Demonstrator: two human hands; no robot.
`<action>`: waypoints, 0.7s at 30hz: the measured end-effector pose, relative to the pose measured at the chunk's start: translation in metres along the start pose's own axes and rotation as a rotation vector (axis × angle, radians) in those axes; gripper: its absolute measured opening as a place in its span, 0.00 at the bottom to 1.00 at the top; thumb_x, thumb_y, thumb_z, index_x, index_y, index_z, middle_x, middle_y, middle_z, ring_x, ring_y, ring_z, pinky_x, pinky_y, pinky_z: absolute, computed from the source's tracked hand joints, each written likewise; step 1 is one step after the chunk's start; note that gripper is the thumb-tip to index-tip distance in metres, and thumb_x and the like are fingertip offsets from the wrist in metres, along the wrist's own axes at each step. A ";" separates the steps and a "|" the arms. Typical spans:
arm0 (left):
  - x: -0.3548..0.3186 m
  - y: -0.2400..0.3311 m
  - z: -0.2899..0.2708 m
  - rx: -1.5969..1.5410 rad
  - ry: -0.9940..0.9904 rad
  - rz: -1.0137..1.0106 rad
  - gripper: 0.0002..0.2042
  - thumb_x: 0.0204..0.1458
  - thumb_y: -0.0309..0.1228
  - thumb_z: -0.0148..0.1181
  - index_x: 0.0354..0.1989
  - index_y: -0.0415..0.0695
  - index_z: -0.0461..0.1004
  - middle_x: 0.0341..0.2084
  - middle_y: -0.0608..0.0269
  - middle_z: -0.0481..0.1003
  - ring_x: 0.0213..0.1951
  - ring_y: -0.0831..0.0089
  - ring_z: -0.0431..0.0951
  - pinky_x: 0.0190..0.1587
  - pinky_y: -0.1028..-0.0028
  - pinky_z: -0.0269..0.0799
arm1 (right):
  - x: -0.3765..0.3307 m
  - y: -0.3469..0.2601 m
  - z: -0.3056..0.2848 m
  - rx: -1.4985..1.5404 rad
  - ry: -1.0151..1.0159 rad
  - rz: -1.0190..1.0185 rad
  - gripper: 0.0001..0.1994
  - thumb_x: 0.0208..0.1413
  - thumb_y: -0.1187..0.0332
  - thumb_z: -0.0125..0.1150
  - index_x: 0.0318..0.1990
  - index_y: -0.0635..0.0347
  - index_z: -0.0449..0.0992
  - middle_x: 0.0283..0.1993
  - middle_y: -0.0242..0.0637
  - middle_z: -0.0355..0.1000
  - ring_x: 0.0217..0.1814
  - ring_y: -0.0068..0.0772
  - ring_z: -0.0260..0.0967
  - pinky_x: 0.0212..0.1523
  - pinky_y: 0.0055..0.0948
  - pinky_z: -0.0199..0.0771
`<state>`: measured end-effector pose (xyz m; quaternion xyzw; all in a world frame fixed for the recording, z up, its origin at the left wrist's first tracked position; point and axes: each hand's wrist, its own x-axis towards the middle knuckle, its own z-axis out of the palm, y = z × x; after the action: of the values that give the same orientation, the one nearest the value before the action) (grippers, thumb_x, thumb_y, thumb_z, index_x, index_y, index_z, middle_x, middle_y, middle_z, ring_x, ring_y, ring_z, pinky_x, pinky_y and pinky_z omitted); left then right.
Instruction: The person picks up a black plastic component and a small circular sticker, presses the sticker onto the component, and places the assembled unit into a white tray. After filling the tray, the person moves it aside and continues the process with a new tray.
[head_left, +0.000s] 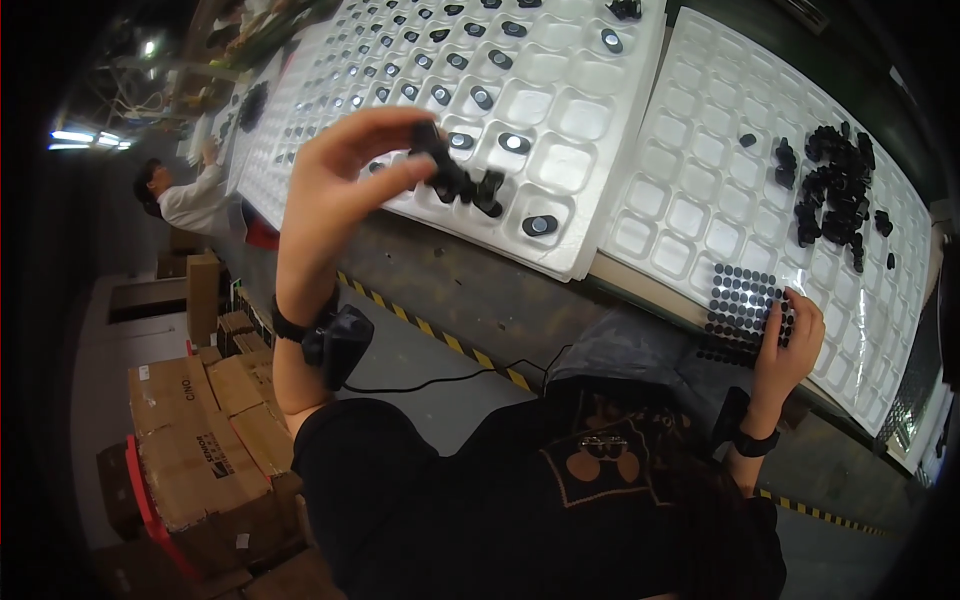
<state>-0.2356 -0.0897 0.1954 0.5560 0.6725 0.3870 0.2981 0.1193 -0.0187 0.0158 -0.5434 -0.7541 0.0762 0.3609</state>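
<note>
My left hand [345, 175] is raised over the near edge of a white compartment tray [575, 165]. Between its thumb and fingers it pinches a small cluster of black plastic parts [455, 178]. Many of the tray's pockets each hold a small black oval piece [540, 225] with a pale round spot on top. On the right, my right hand [793, 345] grips the edge of a clear sheet of black round pads [740, 305], its thumb and forefinger close together at the pads. The sheet lies over the near edge of a second white tray [660, 205].
A heap of black plastic parts [838, 185] lies on the second tray, with a few loose ones around it. Cardboard boxes [200, 440] are stacked on the floor at left. Another person [195, 200] works farther along the bench. A black cable [430, 385] runs from my left wrist.
</note>
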 end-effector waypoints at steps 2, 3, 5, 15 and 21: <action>0.001 0.000 0.008 -0.188 0.036 -0.029 0.16 0.43 0.28 0.53 0.41 0.34 0.65 0.36 0.54 0.69 0.42 0.71 0.68 0.46 0.74 0.62 | -0.001 0.002 -0.002 -0.002 -0.002 0.002 0.08 0.45 0.75 0.51 0.35 0.61 0.68 0.35 0.36 0.65 0.38 0.33 0.61 0.38 0.25 0.60; 0.003 0.001 0.016 -0.515 0.032 -0.045 0.17 0.45 0.29 0.50 0.43 0.33 0.62 0.38 0.51 0.67 0.44 0.69 0.66 0.46 0.73 0.63 | -0.001 0.001 -0.002 0.010 -0.002 -0.006 0.08 0.45 0.75 0.51 0.35 0.61 0.68 0.35 0.36 0.65 0.38 0.34 0.61 0.38 0.25 0.60; 0.013 0.001 0.032 -1.191 -0.004 -0.096 0.19 0.49 0.30 0.44 0.46 0.31 0.57 0.43 0.47 0.63 0.48 0.64 0.63 0.45 0.72 0.64 | -0.001 0.002 -0.005 0.000 -0.004 -0.005 0.07 0.44 0.74 0.52 0.34 0.61 0.68 0.35 0.37 0.65 0.37 0.35 0.62 0.38 0.26 0.60; 0.010 0.050 0.189 -1.866 -0.664 -0.630 0.21 0.49 0.25 0.39 0.51 0.31 0.44 0.52 0.46 0.45 0.39 0.70 0.60 0.27 0.79 0.64 | 0.009 0.003 0.005 0.205 0.036 0.075 0.08 0.38 0.73 0.56 0.31 0.58 0.69 0.30 0.34 0.64 0.32 0.34 0.61 0.30 0.26 0.62; 0.031 0.002 0.261 -1.903 -0.564 -0.872 0.19 0.50 0.25 0.39 0.49 0.31 0.46 0.49 0.43 0.50 0.32 0.73 0.60 0.23 0.85 0.60 | 0.010 0.005 0.004 0.126 0.005 0.126 0.08 0.38 0.72 0.57 0.30 0.57 0.70 0.28 0.32 0.64 0.28 0.30 0.61 0.26 0.23 0.61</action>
<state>-0.0241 -0.0101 0.0622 -0.1213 0.1433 0.4691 0.8630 0.1189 -0.0064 0.0150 -0.5662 -0.7113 0.1444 0.3908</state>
